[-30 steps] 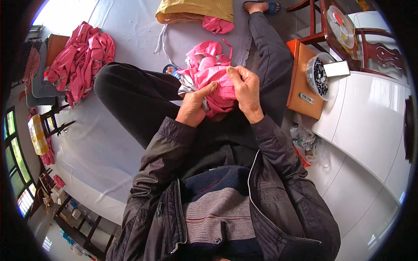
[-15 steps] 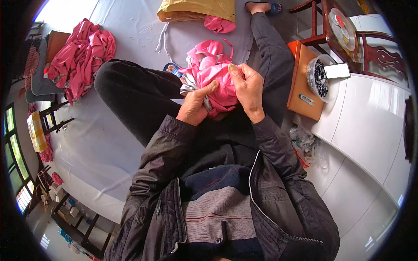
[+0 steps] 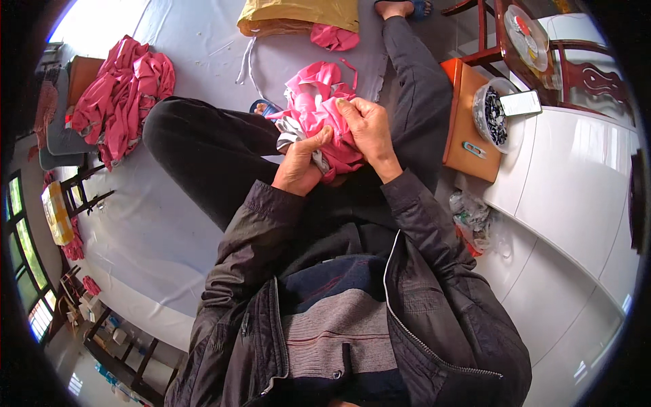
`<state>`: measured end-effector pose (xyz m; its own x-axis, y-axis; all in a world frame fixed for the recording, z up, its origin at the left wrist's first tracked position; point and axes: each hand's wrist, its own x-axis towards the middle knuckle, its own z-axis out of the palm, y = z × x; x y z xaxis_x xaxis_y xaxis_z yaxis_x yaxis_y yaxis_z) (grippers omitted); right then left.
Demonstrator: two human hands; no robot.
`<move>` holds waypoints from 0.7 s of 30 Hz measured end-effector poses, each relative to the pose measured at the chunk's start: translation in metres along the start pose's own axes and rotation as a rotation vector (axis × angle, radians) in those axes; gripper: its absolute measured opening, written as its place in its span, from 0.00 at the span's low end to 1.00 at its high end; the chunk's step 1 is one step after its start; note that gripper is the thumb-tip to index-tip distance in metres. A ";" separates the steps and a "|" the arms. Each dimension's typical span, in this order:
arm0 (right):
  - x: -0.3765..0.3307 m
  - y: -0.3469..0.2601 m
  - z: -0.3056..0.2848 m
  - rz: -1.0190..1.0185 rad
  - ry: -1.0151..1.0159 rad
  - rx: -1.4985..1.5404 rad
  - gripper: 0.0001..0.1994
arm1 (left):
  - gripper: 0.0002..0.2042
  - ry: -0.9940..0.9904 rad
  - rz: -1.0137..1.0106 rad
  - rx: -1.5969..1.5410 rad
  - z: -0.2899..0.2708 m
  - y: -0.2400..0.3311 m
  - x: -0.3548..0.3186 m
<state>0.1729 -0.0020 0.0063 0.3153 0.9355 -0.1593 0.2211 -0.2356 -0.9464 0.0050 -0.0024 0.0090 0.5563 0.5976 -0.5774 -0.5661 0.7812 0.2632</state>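
Pinched between thumb and fingers on both sides — in the head view, the left hand (image 3: 302,161) and right hand (image 3: 371,133) each grip a crumpled pink cloth with greyish-white patches (image 3: 310,117), bunched up above the lap. Far left there's a big heap of similar pink fabric (image 3: 124,98), and far middle a yellow crinkly sack (image 3: 291,16) with a smaller pink bundle (image 3: 336,38) at its mouth. Over on the right sits an orange-brown box (image 3: 464,119) with a small blue tool (image 3: 475,150) on top — plus a round clear plastic tub (image 3: 479,121) of little dark pieces, a white-faced flat rectangle (image 3: 521,103) overlapping its rim.
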 end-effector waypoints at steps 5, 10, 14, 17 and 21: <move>-0.004 -0.013 0.001 0.022 0.046 -0.120 0.18 | 0.14 -0.049 -0.011 -0.006 -0.002 -0.001 -0.001; -0.001 0.015 -0.016 -0.203 0.240 -0.213 0.11 | 0.14 0.033 0.003 0.098 0.000 0.001 -0.002; 0.004 0.023 -0.070 -0.246 0.339 -0.240 0.07 | 0.12 0.022 0.011 0.044 -0.017 0.002 0.004; 0.015 0.022 -0.139 -0.126 0.427 -0.192 0.05 | 0.10 0.033 0.035 0.049 -0.021 0.003 0.001; 0.050 0.097 -0.293 -0.230 0.745 -0.624 0.06 | 0.13 0.054 0.048 0.081 -0.031 -0.006 0.014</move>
<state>0.4806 -0.0552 -0.0106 0.6552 0.6224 0.4281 0.7271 -0.3658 -0.5810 -0.0022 -0.0044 -0.0244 0.4948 0.6258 -0.6030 -0.5391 0.7653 0.3518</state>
